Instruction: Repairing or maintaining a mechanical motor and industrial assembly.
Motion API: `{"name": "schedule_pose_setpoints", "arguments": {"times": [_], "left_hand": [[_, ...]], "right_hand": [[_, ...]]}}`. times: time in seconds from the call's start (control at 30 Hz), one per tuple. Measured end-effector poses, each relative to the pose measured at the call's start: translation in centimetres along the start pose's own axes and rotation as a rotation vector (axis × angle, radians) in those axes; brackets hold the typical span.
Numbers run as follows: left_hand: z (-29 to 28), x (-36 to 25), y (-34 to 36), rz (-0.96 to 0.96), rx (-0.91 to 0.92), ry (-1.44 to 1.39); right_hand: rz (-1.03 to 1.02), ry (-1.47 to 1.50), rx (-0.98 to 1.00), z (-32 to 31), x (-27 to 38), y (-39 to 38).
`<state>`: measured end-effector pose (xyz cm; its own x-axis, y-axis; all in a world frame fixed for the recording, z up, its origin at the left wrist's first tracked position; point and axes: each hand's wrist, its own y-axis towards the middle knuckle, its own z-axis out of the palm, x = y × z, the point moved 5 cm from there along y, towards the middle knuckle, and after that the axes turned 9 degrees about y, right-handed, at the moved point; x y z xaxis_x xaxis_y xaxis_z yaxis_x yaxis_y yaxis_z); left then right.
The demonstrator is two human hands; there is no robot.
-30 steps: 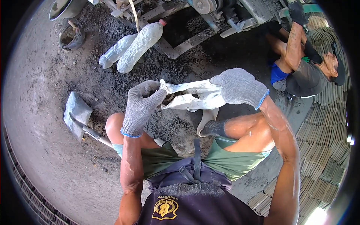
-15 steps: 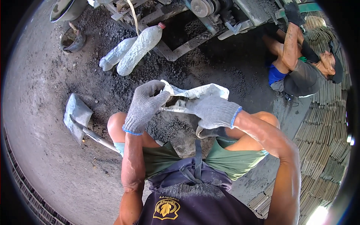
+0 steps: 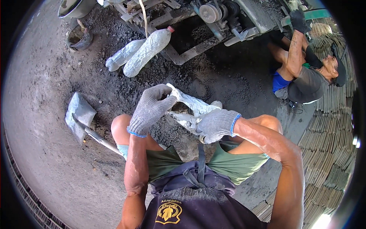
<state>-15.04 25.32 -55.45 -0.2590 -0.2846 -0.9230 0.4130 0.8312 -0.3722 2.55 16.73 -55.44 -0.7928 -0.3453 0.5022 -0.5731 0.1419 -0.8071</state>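
White crumpled wrapping (image 3: 192, 102) is held aslant between the gloved left hand (image 3: 151, 108), by which one end is pinched, and the gloved right hand (image 3: 218, 124), by which its nearer end is clasped.

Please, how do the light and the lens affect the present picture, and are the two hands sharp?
Head view: a row of thin, dark slabs at lower left curves, as a fisheye lens does; head view: white glare washes out part of the lower-right edge, while deep shadow lies under the dusty metal machine; head view: the grey-knit-gloved left hand and right hand look fairly sharp.
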Motion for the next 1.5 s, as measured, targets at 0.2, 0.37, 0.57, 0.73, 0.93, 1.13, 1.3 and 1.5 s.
{"name": "schedule_pose_setpoints", "arguments": {"times": [0.2,0.37,0.57,0.73,0.93,1.13,1.3,1.5], "left_hand": [[-0.6,1.2,-0.5,0.046,0.003,0.044],[0.9,-0.4,0.4,0.049,0.055,0.008],[-0.8,1.3,-1.1,-0.024,-0.017,0.087],[0.4,0.7,-0.3,-0.004,0.013,0.063],[0.9,0.1,-0.7,-0.019,0.087,0.064],[3.0,0.4,1.4,0.161,0.151,0.270],[2.3,1.4,1.3,0.105,0.125,0.248],[1.4,1.4,0.7,0.046,0.101,0.044]], "right_hand": [[-0.052,0.048,-0.360,-5.0,1.6,-2.2],[0.242,0.074,-0.384,-7.5,0.5,-5.1],[0.095,-0.002,-0.612,-10.1,-0.5,-3.9],[0.103,-0.011,-0.698,-10.7,-1.1,-6.3],[-0.007,0.012,-0.692,-9.1,0.0,-3.3],[-0.072,0.283,-0.366,-1.3,-2.9,2.8],[0.145,0.179,-0.572,-3.2,-8.3,1.8],[0.249,0.132,-0.415,-4.4,-5.3,2.4]]}}
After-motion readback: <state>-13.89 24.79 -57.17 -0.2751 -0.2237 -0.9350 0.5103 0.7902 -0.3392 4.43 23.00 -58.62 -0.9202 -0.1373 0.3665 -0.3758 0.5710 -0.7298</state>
